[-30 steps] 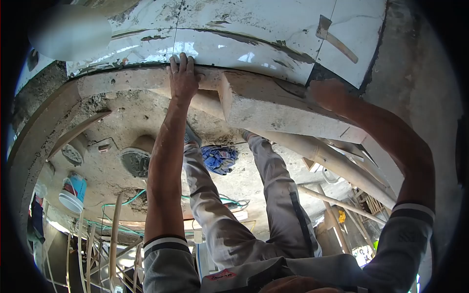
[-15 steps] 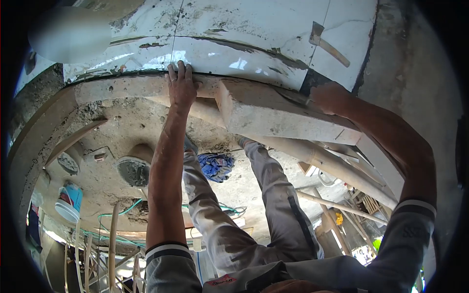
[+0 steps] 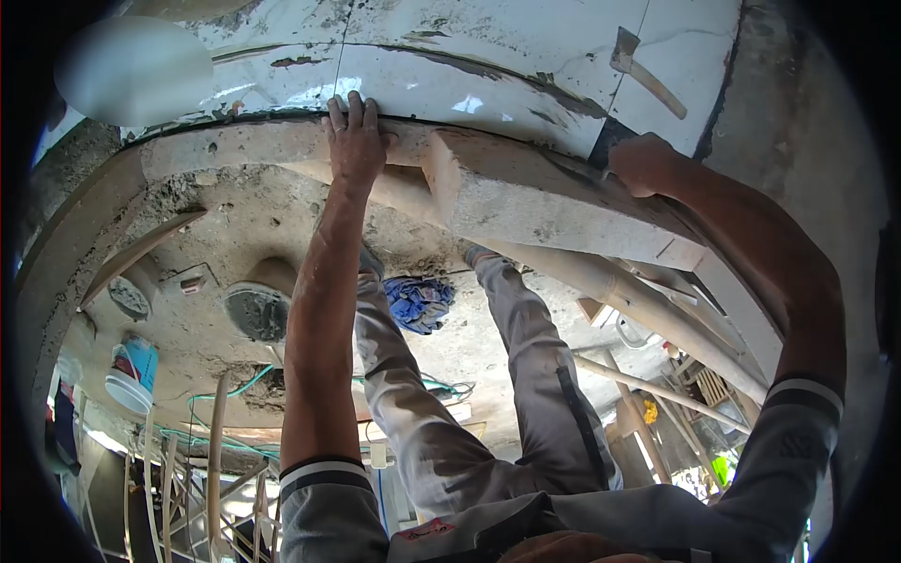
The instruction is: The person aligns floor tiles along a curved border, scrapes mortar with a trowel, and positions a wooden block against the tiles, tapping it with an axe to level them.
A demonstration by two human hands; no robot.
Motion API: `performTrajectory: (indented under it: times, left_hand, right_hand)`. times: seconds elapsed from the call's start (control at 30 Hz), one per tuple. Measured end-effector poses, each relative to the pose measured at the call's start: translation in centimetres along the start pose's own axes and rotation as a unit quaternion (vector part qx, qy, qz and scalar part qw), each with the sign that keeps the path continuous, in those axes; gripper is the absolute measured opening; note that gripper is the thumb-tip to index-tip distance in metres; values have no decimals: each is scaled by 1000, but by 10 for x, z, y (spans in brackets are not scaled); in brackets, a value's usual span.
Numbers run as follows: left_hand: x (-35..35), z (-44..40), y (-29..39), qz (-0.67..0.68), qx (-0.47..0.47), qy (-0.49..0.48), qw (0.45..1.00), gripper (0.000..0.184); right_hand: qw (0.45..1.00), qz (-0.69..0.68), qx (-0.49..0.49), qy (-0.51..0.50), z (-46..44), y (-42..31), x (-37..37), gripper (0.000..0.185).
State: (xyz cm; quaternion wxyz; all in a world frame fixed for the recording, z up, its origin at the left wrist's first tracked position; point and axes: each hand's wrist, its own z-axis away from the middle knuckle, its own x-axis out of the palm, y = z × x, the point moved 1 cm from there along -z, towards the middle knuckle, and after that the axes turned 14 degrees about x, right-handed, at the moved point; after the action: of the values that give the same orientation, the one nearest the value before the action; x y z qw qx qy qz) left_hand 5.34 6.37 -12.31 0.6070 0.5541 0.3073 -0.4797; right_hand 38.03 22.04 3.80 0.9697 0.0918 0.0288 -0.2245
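Note:
My left hand [image 3: 357,145] lies flat with its fingers stretched over the front edge of the pale tiled surface [image 3: 413,80]. Farther right, my right hand [image 3: 648,164] is closed, and a thin grey trowel blade [image 3: 584,173] sticks out from it to the left; the handle is hidden in my fist. This blade lies along the gap between the tiles and a rough concrete block [image 3: 554,220]. A dark bare patch [image 3: 612,137] shows beside the fist. On the tiles beyond it rests a hatchet [image 3: 649,73] with a wooden handle.
Below the curved ledge [image 3: 235,145] stand a bucket of grey mortar [image 3: 258,312] and a blue-and-white pail [image 3: 133,373]. A blue cloth [image 3: 419,303] lies between my feet. A thick bamboo pole [image 3: 610,291] slants at the right, with a green cord [image 3: 230,394] at lower left.
The view has shifted slightly, so most things sit a little differently in it. My left hand stays on the tile edge; my right fist remains closed by the dark patch.

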Motion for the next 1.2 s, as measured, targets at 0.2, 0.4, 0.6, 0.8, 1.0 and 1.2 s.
performTrajectory:
  times: [0.2, 0.4, 0.6, 0.8, 1.0, 1.2]
  left_hand:
    - [-3, -4, 5, 7, -8, -10, 1000, 68]
    - [4, -1, 0, 9, -5, 4, 1000, 67]
    - [0, -4, 2, 18, -24, -46, 998, 71]
    - [1, 1, 1, 1, -9, -50, 999, 70]
    - [-3, -5, -1, -16, -17, -73, 997, 72]
    - [-8, -9, 0, -8, -40, -120, 992, 77]
  right_hand:
    - [998, -31, 55, -29, 7, 9, 9, 20]
    - [998, -61, 30, -6, 2, -2, 15, 18]
    - [996, -47, 68, -16, -19, 2, 17, 20]
    - [987, -43, 149, -35, 56, 80, 76, 22]
    - [937, -193, 285, 60, 52, 136, 214, 39]
    - [862, -334, 320, 210, 23, 127, 335, 37]
